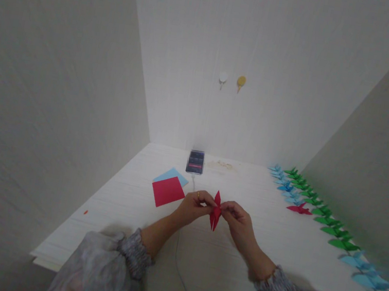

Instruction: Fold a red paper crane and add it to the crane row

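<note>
Between my two hands is a red folded paper piece, narrow and pointed at its top and bottom, with a split at the lower point. My left hand pinches its left side, thumb and forefinger together; a ring shows on one finger. From the right, my right hand pinches the opposite side with its fingertips. Just left of my left hand lies a red paper sheet, partly covering a light blue sheet. The fingertips hide parts of the folded piece's middle.
A phone stands at the back with a white cable running forward. Green paper cranes, blue cranes and one red crane line the right side. Two hooks are on the back wall. An orange scrap lies left.
</note>
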A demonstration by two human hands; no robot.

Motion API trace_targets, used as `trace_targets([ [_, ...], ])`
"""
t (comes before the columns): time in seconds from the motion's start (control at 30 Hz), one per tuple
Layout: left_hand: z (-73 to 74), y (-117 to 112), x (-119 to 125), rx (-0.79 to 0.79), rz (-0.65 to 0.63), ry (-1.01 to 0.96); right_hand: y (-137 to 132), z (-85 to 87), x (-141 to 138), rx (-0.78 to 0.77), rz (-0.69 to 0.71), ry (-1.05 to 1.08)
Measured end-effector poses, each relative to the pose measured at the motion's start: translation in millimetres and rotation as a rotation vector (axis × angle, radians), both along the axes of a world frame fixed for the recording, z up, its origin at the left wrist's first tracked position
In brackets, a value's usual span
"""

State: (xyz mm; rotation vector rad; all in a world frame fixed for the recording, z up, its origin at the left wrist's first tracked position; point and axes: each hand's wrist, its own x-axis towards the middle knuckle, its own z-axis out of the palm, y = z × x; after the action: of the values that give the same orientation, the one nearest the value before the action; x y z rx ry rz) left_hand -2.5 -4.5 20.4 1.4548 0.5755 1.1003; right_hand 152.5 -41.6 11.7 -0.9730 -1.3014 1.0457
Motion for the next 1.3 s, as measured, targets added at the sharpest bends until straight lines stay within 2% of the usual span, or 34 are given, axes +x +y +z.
trace_targets([
  [0.3, -11.5, 2, 4, -0.115, -0.014, -0.003, -2, 5.5, -4, 0.044, 0.019, -0.066],
  [0.5, -9.4, 1, 5, -0.223, -0.044, -0.061, 0, 2.0, -2, -0.001, -0.033, -0.079],
  [0.73, -9.1, 1, 7, -0.33, -0.046, -0.111, 2, -1.2, 2, 0.019, 0.016, -0.047],
  [1.0, -5.8, -2, 6, -0.343, -0.063, -0.129, 0, 6.5, 2, 0.004, 0.069, -0.012],
  [1.3, -6.1, -1, 7, -0.372, -0.043, -0.095, 1, 5.8, 4, 0.046, 0.09, -0.048],
])
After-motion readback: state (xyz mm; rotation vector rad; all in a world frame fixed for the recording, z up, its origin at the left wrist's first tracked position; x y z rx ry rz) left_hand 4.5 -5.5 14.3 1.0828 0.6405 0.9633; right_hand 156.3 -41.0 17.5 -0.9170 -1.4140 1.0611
